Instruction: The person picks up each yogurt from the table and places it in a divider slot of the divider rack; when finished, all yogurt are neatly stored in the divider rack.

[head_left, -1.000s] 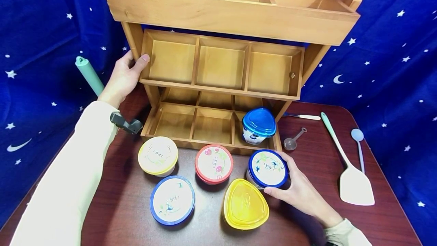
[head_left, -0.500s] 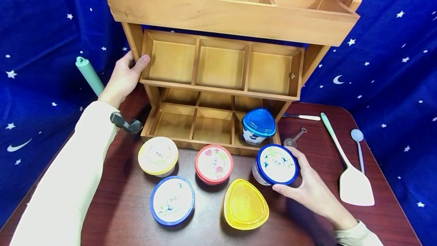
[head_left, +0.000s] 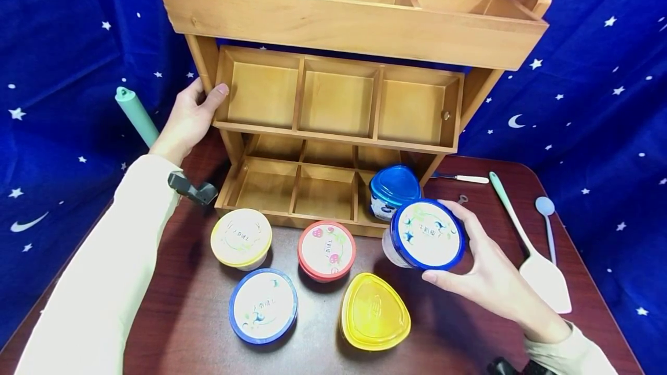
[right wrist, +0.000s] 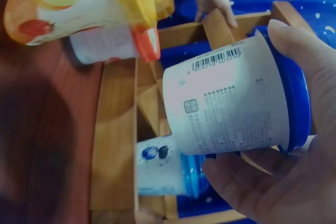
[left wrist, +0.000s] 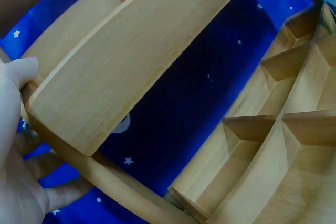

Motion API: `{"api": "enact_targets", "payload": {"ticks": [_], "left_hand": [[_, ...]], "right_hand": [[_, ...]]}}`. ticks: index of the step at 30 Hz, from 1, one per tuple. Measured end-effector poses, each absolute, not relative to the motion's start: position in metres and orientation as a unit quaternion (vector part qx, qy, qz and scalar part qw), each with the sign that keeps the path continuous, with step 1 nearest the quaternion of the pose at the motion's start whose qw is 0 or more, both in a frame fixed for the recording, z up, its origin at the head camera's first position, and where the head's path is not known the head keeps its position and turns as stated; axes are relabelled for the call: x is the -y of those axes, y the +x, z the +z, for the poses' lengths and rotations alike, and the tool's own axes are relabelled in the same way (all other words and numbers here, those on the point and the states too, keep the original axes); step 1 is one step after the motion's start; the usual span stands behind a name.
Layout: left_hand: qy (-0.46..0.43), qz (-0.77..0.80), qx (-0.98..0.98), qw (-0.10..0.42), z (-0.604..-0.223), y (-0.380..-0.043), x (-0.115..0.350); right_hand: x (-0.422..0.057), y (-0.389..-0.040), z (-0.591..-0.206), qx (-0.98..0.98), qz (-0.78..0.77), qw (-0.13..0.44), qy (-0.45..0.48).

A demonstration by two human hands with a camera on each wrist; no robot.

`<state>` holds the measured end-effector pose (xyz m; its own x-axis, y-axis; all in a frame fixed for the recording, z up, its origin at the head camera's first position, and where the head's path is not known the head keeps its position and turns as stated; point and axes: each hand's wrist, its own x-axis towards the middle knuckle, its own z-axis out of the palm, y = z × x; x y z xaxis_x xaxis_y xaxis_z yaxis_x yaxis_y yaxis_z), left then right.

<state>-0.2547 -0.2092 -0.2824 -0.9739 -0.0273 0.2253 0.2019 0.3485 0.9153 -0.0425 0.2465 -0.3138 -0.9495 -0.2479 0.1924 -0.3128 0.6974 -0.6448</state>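
Observation:
My right hand [head_left: 484, 271] grips a white tub with a dark blue round lid [head_left: 428, 234], thumb and fingers round it just below the lid. The tub tilts, and the right wrist view shows the barcode on its side [right wrist: 226, 98]. My left hand [head_left: 190, 114] holds the left side of the wooden rack [head_left: 339, 22], thumb over the front of the middle tier's edge. In the lower tier's right compartment sits a tub with a bright blue lid [head_left: 394, 185], close behind the held tub.
On the table stand a cream-lidded tub [head_left: 241, 238], a red-lidded tub [head_left: 326, 250], another blue-lidded tub [head_left: 263, 305] and a yellow-lidded tub [head_left: 374, 311]. At right lie a spatula [head_left: 546, 279], a spoon [head_left: 545, 206] and a white-handled utensil [head_left: 471, 179].
My right hand has lifted the dark-blue-lidded tub and carried it up and to the right, tilting it. It now covers most of the measuring spoon. The left hand has stayed put.

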Motion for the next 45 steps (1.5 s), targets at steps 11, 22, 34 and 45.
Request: {"api": "enact_targets", "payload": {"ticks": [11, 22, 34, 45], "left_hand": [[-0.052, -0.576, 0.81, 0.101, -0.283, -0.256, 0.208], [-0.053, -0.574, 0.811, 0.101, -0.283, -0.256, 0.209], [-0.047, -0.563, 0.819, 0.099, -0.281, -0.255, 0.209], [-0.047, -0.563, 0.819, 0.096, -0.282, -0.255, 0.209]], "right_hand": [[-0.228, -0.067, -0.303, 0.913, 0.358, 0.043, 0.191], [-0.206, -0.099, -0.306, 0.89, 0.401, 0.008, 0.217], [-0.184, -0.123, -0.306, 0.889, 0.408, -0.019, 0.206], [-0.163, -0.146, -0.318, 0.896, 0.396, -0.04, 0.196]]}}
